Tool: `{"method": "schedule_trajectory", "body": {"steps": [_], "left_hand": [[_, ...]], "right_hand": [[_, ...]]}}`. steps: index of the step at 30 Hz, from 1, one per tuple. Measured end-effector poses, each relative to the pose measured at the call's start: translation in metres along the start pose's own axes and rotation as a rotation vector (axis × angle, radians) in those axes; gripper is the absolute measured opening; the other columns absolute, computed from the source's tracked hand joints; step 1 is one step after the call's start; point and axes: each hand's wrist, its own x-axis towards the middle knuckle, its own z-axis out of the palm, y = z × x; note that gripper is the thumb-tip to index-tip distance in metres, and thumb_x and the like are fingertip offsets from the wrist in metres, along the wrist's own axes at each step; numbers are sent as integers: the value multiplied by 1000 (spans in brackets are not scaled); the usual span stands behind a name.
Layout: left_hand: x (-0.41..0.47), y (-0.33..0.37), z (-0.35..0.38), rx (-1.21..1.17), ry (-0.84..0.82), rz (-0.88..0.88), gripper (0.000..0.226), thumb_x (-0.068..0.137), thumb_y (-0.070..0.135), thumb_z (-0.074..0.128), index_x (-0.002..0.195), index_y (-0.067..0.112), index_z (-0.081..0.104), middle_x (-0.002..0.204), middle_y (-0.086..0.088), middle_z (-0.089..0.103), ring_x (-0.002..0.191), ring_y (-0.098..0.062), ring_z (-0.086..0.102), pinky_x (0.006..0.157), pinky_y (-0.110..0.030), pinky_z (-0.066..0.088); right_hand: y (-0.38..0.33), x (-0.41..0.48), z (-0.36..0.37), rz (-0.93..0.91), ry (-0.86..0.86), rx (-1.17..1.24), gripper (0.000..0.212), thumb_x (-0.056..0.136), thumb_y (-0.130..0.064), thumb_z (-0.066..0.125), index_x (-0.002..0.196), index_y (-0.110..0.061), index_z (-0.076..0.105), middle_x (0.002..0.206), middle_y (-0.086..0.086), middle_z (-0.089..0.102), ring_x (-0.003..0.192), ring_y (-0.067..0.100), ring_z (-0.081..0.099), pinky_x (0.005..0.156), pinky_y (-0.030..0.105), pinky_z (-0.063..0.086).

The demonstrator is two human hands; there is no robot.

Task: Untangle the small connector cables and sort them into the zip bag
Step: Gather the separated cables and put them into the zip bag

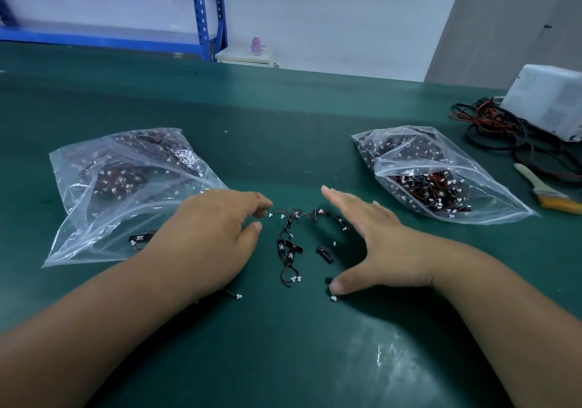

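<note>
A loose scatter of small black-and-red connector cables with white plugs point(291, 245) lies on the dark green bench point(283, 130), between the two hands. The left hand point(214, 234) rests palm down just left of the scatter. Its fingers point(263, 206) are loosely curled and grasp nothing, with forefinger and thumb apart beside the nearest white plug. The right hand point(378, 243) lies on the right of the scatter, its fingers point(333, 195) straight and released and the thumb spread wide. The thumb tip sits by one more cable's white plug point(333, 298). Another plug point(238, 296) pokes out from beneath the left wrist.

Behind the left hand lies a clear plastic zip bag on the left point(126, 193), holding dark cables; the hand covers its near corner. One cable point(138, 239) shows at that bag's near edge, though I cannot tell whether it is inside. Well right of the right hand lies a second clear plastic zip bag point(434, 174), its mouth gaping and packed with red-and-black cables.

At the bench's far right stand a white box-shaped device point(548, 102), a tangle of black and red leads point(491, 130) and a pale-handled paintbrush with yellow bristles point(548, 190). Beyond the bench are a blue metal shelf rack point(204, 10) and a small pink bottle point(255, 45).
</note>
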Motion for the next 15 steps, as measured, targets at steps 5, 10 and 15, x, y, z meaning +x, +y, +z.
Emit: {"method": "schedule_trajectory", "body": {"steps": [5,10,15], "left_hand": [[1,-2,3,40,-33,34,35,93,32,56,128,35,59,121,20,63,119,-9,53,105,-32,39],[1,-1,6,92,-114,113,37,94,40,53,131,38,55,121,19,61,122,-9,48,109,-37,32],[1,-6,9,154,-173,166,40,94,50,48,134,42,48,121,25,54,124,-2,39,110,-32,24]], "right_hand": [[-6,6,14,31,151,-144,123,52,-91,51,152,-50,-8,162,-23,3,140,-16,-9,120,30,-7],[-7,15,23,92,443,201,88,76,-79,49,152,-38,30,154,-14,38,142,6,33,120,34,25],[-2,15,20,119,546,583,44,97,-54,43,135,-35,56,128,-25,59,123,-11,49,113,23,34]]}}
